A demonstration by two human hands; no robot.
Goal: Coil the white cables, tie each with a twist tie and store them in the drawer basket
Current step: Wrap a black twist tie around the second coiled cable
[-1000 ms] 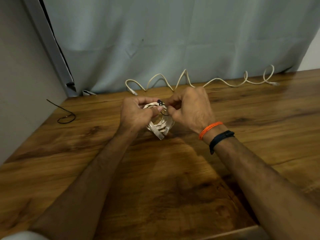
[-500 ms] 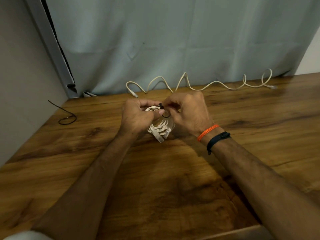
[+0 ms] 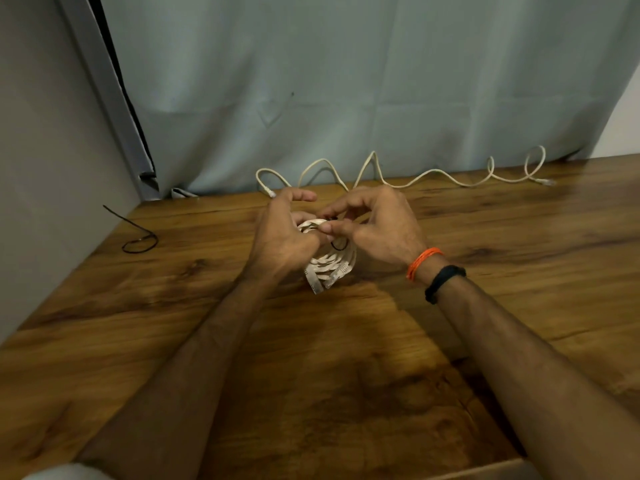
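Hands meeting mid-table [image 3: 346,341]: left hand [image 3: 282,237] gripping coiled white cable [image 3: 330,265], right hand [image 3: 377,223] pinching black twist tie [image 3: 337,244] at coil's top. Loose cable [image 3: 415,178] behind, spare tie [image 3: 138,237] well left.

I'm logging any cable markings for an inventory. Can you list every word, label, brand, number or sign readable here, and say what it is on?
None can be read.
Coiled white cable held by the left hand and right hand: no print that can be made out.
Loose white cable by the curtain: too small to show any marking.
Wristbands: plain, no text.
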